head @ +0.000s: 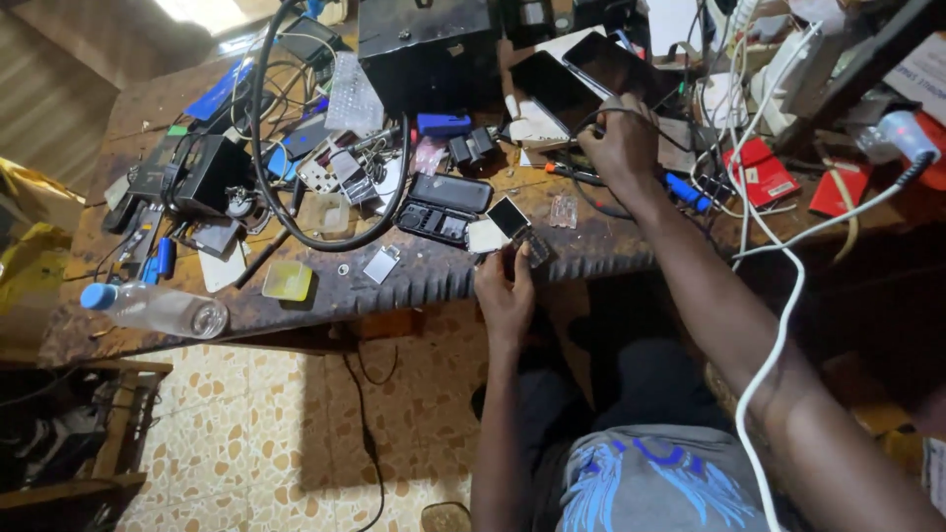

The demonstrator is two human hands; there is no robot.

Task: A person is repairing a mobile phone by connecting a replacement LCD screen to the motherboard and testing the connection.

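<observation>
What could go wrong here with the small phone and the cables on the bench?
The left hand holds the small phone at the bench edge, so it might drop to the floor. The right hand reaches among tangled wires, and the white cable lying across that arm could snag and drag things off.

Your small keypad phone (519, 230), screen dark, sits tilted at the bench edge, centre frame, pinched from below.
</observation>
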